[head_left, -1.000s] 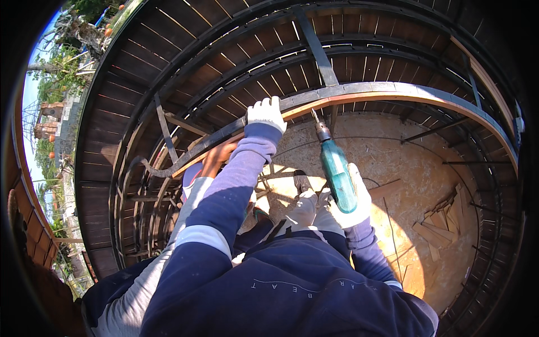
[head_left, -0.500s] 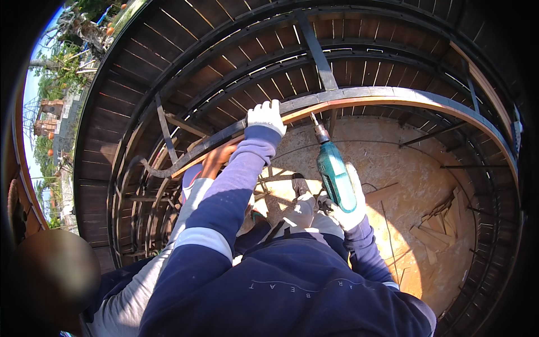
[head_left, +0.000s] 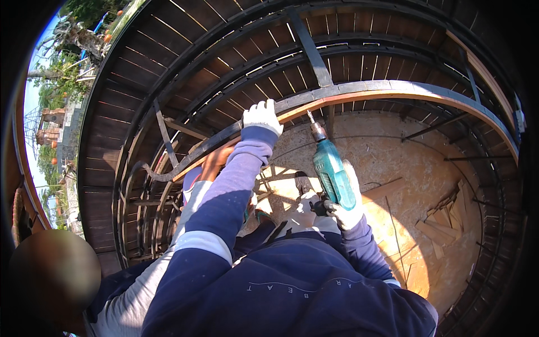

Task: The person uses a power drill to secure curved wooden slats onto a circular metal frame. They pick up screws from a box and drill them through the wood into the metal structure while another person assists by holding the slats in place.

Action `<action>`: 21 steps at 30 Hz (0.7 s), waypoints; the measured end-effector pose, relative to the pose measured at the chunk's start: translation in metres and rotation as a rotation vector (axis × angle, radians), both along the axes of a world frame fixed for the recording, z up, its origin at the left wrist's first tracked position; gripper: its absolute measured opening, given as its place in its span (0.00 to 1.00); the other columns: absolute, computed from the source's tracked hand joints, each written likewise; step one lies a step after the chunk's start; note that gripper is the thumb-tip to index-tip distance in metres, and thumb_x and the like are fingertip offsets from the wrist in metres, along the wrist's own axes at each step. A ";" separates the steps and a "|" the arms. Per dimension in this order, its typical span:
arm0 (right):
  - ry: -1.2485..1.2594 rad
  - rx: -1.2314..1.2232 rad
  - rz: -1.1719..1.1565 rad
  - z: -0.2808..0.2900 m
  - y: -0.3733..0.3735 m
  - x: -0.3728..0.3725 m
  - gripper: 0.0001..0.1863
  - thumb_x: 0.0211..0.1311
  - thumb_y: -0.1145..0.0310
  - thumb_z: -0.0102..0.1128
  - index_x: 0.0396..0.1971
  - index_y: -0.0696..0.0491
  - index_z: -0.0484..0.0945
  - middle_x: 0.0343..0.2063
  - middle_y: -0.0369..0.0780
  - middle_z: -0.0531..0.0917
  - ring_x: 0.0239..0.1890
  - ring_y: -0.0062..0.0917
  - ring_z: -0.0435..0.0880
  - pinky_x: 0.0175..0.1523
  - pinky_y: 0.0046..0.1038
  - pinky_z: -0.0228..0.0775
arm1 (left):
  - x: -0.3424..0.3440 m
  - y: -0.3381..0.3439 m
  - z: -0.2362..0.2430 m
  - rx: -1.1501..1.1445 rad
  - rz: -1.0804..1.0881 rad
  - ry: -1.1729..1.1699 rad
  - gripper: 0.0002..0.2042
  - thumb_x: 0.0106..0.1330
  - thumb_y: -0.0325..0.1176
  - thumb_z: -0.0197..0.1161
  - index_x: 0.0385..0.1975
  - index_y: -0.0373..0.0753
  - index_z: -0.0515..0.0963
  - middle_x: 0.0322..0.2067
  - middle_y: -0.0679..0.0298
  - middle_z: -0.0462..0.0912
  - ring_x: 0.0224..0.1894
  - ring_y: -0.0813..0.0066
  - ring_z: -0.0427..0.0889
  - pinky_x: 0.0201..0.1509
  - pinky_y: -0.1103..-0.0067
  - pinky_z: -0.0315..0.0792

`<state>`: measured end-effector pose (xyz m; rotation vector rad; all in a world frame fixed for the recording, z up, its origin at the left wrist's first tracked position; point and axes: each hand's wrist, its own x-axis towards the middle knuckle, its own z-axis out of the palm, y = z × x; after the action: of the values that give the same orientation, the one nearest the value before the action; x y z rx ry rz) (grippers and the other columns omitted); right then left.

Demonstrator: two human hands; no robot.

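My left hand [head_left: 261, 115], in a white work glove, is closed over a curved dark metal rail [head_left: 370, 86] and the thin wooden strip [head_left: 393, 95] along its near side. In my gloved right hand [head_left: 349, 212] is a teal power drill [head_left: 333, 174]. The drill's bit [head_left: 310, 115] points away from me at the wooden strip, and a small gap seems to lie between them. Just left of my left forearm, a co-worker's bare hand [head_left: 216, 162] is at the same strip. Its fingers are partly hidden.
Curved tiers of dark slats [head_left: 247, 62] on metal frames surround me. A metal strut [head_left: 310, 48] meets the rail ahead. Wood offcuts [head_left: 443, 224] lie on the dusty floor [head_left: 382, 143] at right. The co-worker's grey sleeve [head_left: 132, 297] is close on my left.
The view has shifted slightly. Both my hands keep nearly the same places, with the drill bit still pointed at the strip.
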<state>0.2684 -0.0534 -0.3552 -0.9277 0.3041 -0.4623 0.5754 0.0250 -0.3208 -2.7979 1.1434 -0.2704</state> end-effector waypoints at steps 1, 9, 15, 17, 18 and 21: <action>-0.020 0.046 0.011 0.002 0.001 0.000 0.61 0.44 0.75 0.82 0.75 0.55 0.48 0.68 0.47 0.66 0.66 0.35 0.73 0.66 0.34 0.71 | 0.000 0.001 -0.001 -0.005 -0.003 -0.004 0.29 0.49 0.44 0.73 0.52 0.42 0.75 0.45 0.58 0.81 0.49 0.58 0.81 0.52 0.63 0.72; 0.022 0.038 0.038 0.011 0.000 0.001 0.61 0.47 0.57 0.82 0.75 0.57 0.49 0.70 0.47 0.64 0.70 0.37 0.67 0.73 0.37 0.60 | 0.001 0.002 -0.001 0.004 0.006 0.021 0.29 0.49 0.44 0.74 0.51 0.43 0.74 0.44 0.59 0.81 0.49 0.59 0.81 0.52 0.63 0.72; 0.021 0.124 -0.067 -0.010 0.015 -0.001 0.58 0.45 0.65 0.83 0.73 0.57 0.53 0.65 0.46 0.70 0.63 0.33 0.75 0.62 0.33 0.74 | 0.002 0.002 -0.003 -0.002 -0.003 -0.002 0.29 0.49 0.45 0.74 0.51 0.43 0.74 0.45 0.59 0.81 0.49 0.59 0.81 0.52 0.63 0.72; 0.039 0.121 -0.118 -0.019 0.020 -0.001 0.57 0.44 0.64 0.83 0.73 0.58 0.55 0.65 0.46 0.70 0.63 0.33 0.76 0.64 0.33 0.72 | 0.001 0.002 -0.003 0.005 0.000 -0.006 0.29 0.49 0.45 0.74 0.51 0.43 0.74 0.45 0.59 0.81 0.49 0.59 0.81 0.52 0.63 0.72; 0.058 0.111 -0.135 -0.023 0.021 -0.001 0.57 0.44 0.63 0.83 0.73 0.59 0.56 0.65 0.46 0.71 0.63 0.32 0.76 0.65 0.33 0.71 | 0.002 0.002 -0.003 0.005 -0.002 -0.011 0.29 0.49 0.45 0.74 0.51 0.43 0.74 0.45 0.59 0.81 0.49 0.60 0.81 0.52 0.63 0.72; 0.101 0.070 -0.137 -0.028 0.017 -0.004 0.58 0.43 0.60 0.84 0.72 0.61 0.58 0.65 0.46 0.71 0.63 0.32 0.75 0.67 0.33 0.69 | 0.004 0.002 -0.006 0.008 -0.001 -0.008 0.28 0.49 0.45 0.74 0.51 0.43 0.75 0.44 0.59 0.81 0.48 0.60 0.81 0.51 0.63 0.72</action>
<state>0.2641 -0.0368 -0.3834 -0.8671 0.4750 -0.5280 0.5792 0.0267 -0.3270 -2.7862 1.1422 -0.2762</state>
